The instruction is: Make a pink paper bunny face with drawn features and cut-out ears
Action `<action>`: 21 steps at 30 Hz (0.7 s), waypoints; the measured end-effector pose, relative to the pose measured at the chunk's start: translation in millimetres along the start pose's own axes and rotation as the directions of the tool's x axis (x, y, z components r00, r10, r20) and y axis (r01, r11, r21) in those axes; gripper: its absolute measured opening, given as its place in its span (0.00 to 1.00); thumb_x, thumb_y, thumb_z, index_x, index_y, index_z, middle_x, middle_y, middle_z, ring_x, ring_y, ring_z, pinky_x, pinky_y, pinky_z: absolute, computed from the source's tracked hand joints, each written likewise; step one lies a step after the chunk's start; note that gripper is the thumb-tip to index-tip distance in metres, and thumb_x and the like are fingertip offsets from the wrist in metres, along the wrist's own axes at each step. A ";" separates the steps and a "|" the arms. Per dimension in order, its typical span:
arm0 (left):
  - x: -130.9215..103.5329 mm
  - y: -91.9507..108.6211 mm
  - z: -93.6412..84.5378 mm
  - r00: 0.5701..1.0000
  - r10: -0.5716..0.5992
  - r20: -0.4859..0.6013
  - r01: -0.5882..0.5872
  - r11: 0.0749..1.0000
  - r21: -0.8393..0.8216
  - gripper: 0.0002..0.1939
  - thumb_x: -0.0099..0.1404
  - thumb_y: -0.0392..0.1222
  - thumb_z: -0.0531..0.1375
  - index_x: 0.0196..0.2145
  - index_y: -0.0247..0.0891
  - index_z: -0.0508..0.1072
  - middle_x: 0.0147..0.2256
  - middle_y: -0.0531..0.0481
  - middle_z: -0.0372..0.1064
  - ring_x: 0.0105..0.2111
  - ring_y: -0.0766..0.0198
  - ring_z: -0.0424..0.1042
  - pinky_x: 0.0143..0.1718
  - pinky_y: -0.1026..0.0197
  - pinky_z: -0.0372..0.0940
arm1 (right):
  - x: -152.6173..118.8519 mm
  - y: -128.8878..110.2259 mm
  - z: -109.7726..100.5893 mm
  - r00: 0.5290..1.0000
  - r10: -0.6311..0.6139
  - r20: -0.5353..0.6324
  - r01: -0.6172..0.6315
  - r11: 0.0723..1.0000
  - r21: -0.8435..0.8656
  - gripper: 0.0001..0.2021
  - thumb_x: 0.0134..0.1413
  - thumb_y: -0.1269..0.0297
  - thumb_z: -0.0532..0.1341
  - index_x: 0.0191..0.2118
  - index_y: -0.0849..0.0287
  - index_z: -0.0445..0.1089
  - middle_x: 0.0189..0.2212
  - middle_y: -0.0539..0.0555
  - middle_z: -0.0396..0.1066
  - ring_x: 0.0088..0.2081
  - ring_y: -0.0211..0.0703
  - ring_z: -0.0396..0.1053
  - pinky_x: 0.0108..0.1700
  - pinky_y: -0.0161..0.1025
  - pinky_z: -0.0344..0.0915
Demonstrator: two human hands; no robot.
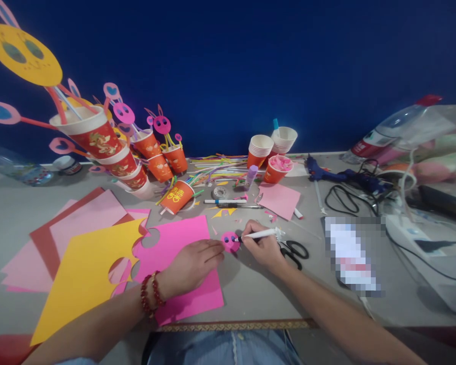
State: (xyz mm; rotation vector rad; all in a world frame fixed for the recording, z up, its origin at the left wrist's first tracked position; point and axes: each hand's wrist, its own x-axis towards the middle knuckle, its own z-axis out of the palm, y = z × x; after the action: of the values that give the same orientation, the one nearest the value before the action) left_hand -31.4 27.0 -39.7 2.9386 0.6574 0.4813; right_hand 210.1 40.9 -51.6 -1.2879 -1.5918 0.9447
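My right hand (261, 246) is closed round a white marker pen (261, 233), its dark tip touching a small pink paper circle (228, 245) on the table. Two dark blue eyes are drawn on the circle. My left hand (195, 266) lies flat with fingers stretched out, the fingertips at the circle's left edge. Beneath that hand is a bright pink sheet (186, 230) with a round piece cut out. Black-handled scissors (297, 251) lie just right of my right hand, which partly hides them.
Yellow paper (76, 268) and other sheets lie at left. Red cups (95, 134) with paper bunny figures stand behind them. Straws, pens (225, 202) and a glue stick (251, 177) lie mid-table. A glue gun (319, 170), black cable and blurred phone-like object (351, 256) are at right.
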 end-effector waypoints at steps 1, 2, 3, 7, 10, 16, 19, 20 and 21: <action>-0.1 -0.1 0.2 1.000 0.001 0.000 -0.001 1.000 0.001 0.18 0.68 0.28 0.48 0.51 0.31 0.71 0.53 0.38 0.73 0.56 0.54 0.70 0.57 0.51 0.69 | 0.1 0.4 0.0 1.000 -0.001 0.003 0.001 1.000 -0.007 0.08 0.47 0.73 0.57 0.23 0.53 0.62 0.19 0.47 0.60 0.25 0.41 0.57 0.28 0.39 0.53; -0.2 -0.2 0.3 1.000 -0.001 0.002 0.001 1.000 0.001 0.18 0.68 0.28 0.48 0.51 0.31 0.71 0.54 0.39 0.73 0.56 0.54 0.70 0.57 0.51 0.69 | 0.2 0.7 0.1 1.000 -0.002 0.004 0.002 1.000 -0.015 0.08 0.47 0.73 0.57 0.23 0.53 0.62 0.19 0.47 0.61 0.25 0.41 0.58 0.28 0.39 0.53; -0.3 -0.2 0.3 1.000 -0.002 0.006 0.002 1.000 0.000 0.18 0.68 0.28 0.48 0.51 0.31 0.71 0.54 0.39 0.72 0.56 0.54 0.70 0.57 0.51 0.68 | 0.3 1.0 0.0 1.000 -0.003 0.003 0.003 1.000 -0.019 0.08 0.47 0.73 0.57 0.23 0.53 0.62 0.19 0.47 0.61 0.25 0.41 0.58 0.28 0.39 0.53; 0.2 0.4 -0.8 1.000 -0.007 0.012 0.007 1.000 -0.002 0.18 0.68 0.28 0.49 0.51 0.31 0.70 0.54 0.39 0.72 0.56 0.54 0.70 0.58 0.51 0.68 | 0.5 1.3 -0.5 1.000 -0.010 -0.008 0.009 1.000 -0.018 0.07 0.48 0.72 0.57 0.24 0.53 0.62 0.20 0.47 0.61 0.25 0.42 0.58 0.29 0.40 0.54; 1.3 0.8 -2.0 1.000 -0.005 0.004 0.005 1.000 0.001 0.18 0.67 0.28 0.49 0.51 0.31 0.71 0.53 0.39 0.73 0.55 0.54 0.70 0.57 0.52 0.68 | 0.1 1.5 -0.6 1.000 -0.007 0.001 0.007 1.000 -0.027 0.07 0.48 0.73 0.57 0.24 0.54 0.62 0.20 0.47 0.62 0.26 0.42 0.59 0.28 0.39 0.53; 0.3 0.5 -0.5 1.000 -0.009 0.001 0.009 1.000 -0.004 0.18 0.67 0.27 0.49 0.51 0.31 0.71 0.53 0.39 0.73 0.56 0.54 0.70 0.57 0.52 0.68 | -0.3 3.1 -0.2 1.000 -0.005 -0.006 0.005 1.000 -0.019 0.08 0.49 0.72 0.57 0.24 0.53 0.62 0.20 0.47 0.60 0.25 0.41 0.58 0.28 0.39 0.53; -0.1 0.4 0.0 1.000 -0.009 0.004 0.009 1.000 -0.004 0.19 0.67 0.27 0.49 0.51 0.32 0.71 0.53 0.38 0.72 0.56 0.55 0.70 0.57 0.51 0.68 | -0.1 2.7 -0.5 1.000 -0.005 0.004 0.005 1.000 -0.018 0.08 0.48 0.73 0.58 0.24 0.53 0.62 0.20 0.47 0.61 0.25 0.42 0.58 0.28 0.39 0.53; 0.0 0.3 -0.1 1.000 -0.008 0.004 0.008 1.000 -0.003 0.19 0.67 0.27 0.49 0.51 0.32 0.71 0.53 0.38 0.73 0.56 0.55 0.70 0.57 0.51 0.69 | -0.1 2.3 -0.6 1.000 -0.004 0.004 0.004 1.000 -0.017 0.08 0.48 0.73 0.58 0.24 0.53 0.62 0.19 0.47 0.61 0.25 0.42 0.58 0.28 0.39 0.53; 0.3 0.3 -0.4 1.000 -0.008 0.003 0.008 1.000 -0.003 0.19 0.67 0.27 0.49 0.51 0.32 0.71 0.53 0.38 0.73 0.56 0.55 0.70 0.57 0.51 0.69 | 0.0 2.0 -0.7 1.000 -0.001 0.001 0.001 1.000 -0.014 0.08 0.48 0.72 0.57 0.24 0.53 0.62 0.19 0.47 0.60 0.25 0.42 0.58 0.28 0.40 0.53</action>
State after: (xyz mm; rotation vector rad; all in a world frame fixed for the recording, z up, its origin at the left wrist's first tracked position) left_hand -31.2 26.8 -39.2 2.9323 0.6668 0.4767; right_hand 211.4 41.3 -53.2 -1.2962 -1.6031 0.9350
